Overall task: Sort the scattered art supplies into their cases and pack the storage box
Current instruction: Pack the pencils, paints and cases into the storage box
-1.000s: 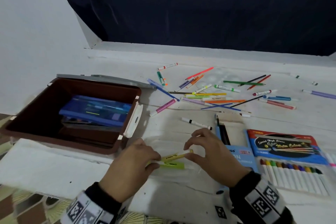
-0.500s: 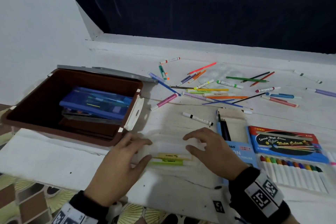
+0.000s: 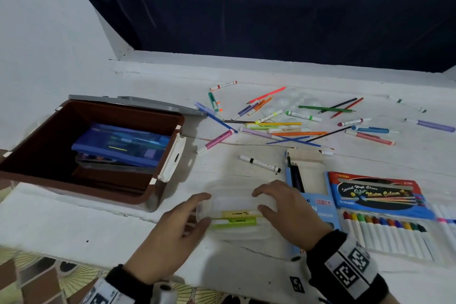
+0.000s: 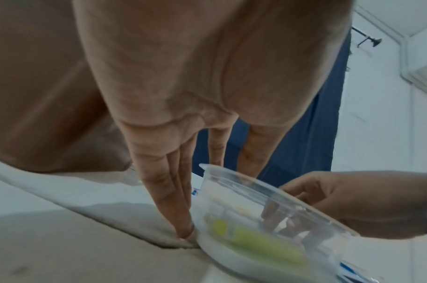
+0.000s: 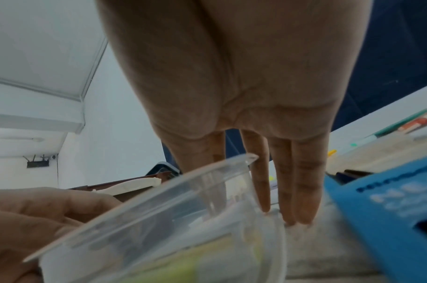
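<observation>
Case of clear plastic, flat on the white table near its front edge, between both hands. Inside, two markers, one yellow and one green, side by side along the length. Left hand spread, fingers straight, tips touching the case's left end and the table. Right hand likewise spread at the right end, fingers straight down beside the case wall, thumb and forefinger bracketing the corner.

Just right of the case, a blue pencil box, flap up, dark pencils showing. Further right, a marker set with a row of coloured caps. Left and behind, a brown storage box with lid back, holding a blue case on top of others. Behind, loose pens crisscrossed, well apart from the hands; one black-capped marker lying alone nearer the case.

Bare table between case and that marker, and a bare strip in front of the storage box. White wall at left, dark curtain behind the table.

Marker set cut off at the right edge. Case wall and contents blurred in both wrist views. Lower items in the storage box too shadowed to make out.
</observation>
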Motion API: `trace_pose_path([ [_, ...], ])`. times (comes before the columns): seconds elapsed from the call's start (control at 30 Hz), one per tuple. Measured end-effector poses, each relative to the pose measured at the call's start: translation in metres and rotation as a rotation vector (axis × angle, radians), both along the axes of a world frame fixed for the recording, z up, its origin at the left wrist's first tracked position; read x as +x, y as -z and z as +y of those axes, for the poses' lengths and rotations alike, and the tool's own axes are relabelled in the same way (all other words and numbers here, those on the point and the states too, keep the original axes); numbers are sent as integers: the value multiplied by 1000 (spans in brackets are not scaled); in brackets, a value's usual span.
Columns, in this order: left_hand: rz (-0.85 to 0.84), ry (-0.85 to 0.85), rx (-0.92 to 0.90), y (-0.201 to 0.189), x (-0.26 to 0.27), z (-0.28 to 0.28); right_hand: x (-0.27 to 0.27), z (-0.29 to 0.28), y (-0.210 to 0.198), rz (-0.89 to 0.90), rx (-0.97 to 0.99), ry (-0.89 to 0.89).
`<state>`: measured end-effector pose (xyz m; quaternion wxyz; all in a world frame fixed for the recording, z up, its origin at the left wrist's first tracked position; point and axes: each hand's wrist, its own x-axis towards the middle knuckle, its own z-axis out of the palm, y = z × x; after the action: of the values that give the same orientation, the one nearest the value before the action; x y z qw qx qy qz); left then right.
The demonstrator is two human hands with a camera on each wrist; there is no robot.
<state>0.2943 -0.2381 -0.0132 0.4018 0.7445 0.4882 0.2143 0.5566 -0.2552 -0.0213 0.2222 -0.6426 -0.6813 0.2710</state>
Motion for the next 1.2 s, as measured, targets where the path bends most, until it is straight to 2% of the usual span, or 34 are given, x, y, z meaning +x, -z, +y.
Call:
trace_pose_path([
  [0.23, 86, 72, 87, 8, 28, 5, 31, -5, -4, -37, 1, 41],
  [0.43, 113, 97, 41, -2, 28, 20, 34, -7, -9, 4, 50, 63],
  [0.6, 64, 59, 191, -20, 41, 34, 39, -3, -24, 54, 69, 100],
  [0.73, 50, 50, 361, -45, 66, 59, 51, 13, -38, 8, 130, 64],
  [0.9, 160, 93, 541, -87, 95, 97, 75, 51, -62, -45, 149, -5],
  [0.97, 227, 68, 540, -98, 106, 114, 84, 74, -70, -79, 140, -21],
  [1.07, 413, 21, 423, -101, 119, 144, 94, 109, -77, -137, 139, -39],
  [1.2, 706, 34, 189, -80, 133, 181, 96, 146, -69, -200, 72, -88],
])
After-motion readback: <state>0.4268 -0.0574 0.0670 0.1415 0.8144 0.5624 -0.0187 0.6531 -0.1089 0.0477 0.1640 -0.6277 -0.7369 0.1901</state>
